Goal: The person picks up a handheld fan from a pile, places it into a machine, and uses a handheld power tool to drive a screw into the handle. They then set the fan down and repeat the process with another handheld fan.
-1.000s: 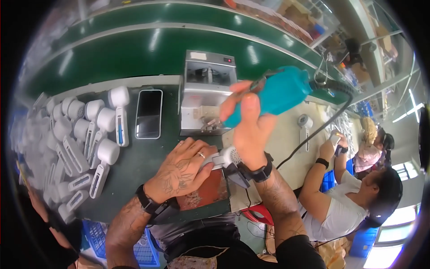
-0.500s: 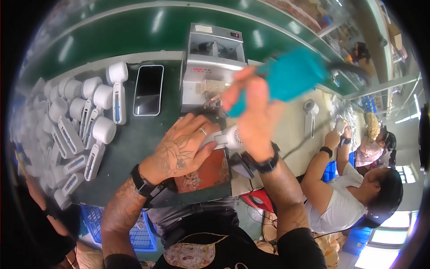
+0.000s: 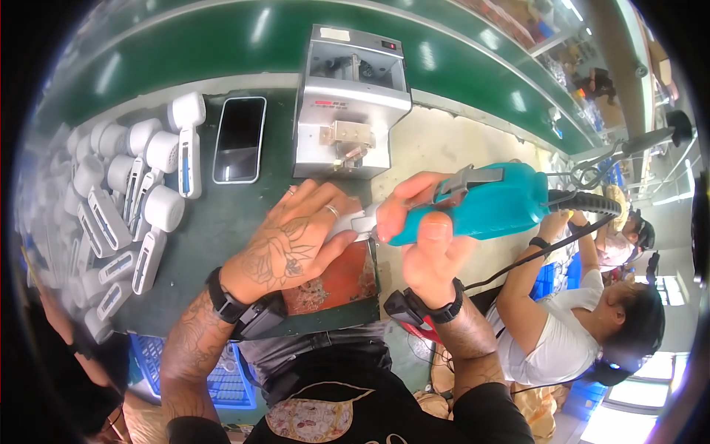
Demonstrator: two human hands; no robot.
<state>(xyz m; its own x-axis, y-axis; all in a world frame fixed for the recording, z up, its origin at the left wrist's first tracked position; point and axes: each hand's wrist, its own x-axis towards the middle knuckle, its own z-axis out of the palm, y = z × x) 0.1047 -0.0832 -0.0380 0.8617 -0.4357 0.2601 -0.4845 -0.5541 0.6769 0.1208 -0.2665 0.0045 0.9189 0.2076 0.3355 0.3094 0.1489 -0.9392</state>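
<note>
My left hand [image 3: 292, 240] is closed around a white plastic handle [image 3: 361, 224], a part of a white device whose round head is hidden behind my right hand. My right hand [image 3: 433, 248] grips a teal power screwdriver [image 3: 492, 203] with a metal lever and a black cable at its back end. The screwdriver's front end points left at the white device; its tip is covered by my fingers. Under both hands lies a worn reddish-brown pad [image 3: 336, 281] on the dark green table.
Many white round-headed devices with slotted handles [image 3: 163, 207] are heaped on the left. A phone [image 3: 240, 140] lies beside them. Behind my hands stands a grey metal machine [image 3: 347, 103]. At right a co-worker [image 3: 551, 311] sits working; a blue crate [image 3: 229, 377] is below the table.
The screwdriver has swung down from its raised position beside the machine, and its front end has come to the white device. My left hand keeps its hold. The view has shifted slightly.
</note>
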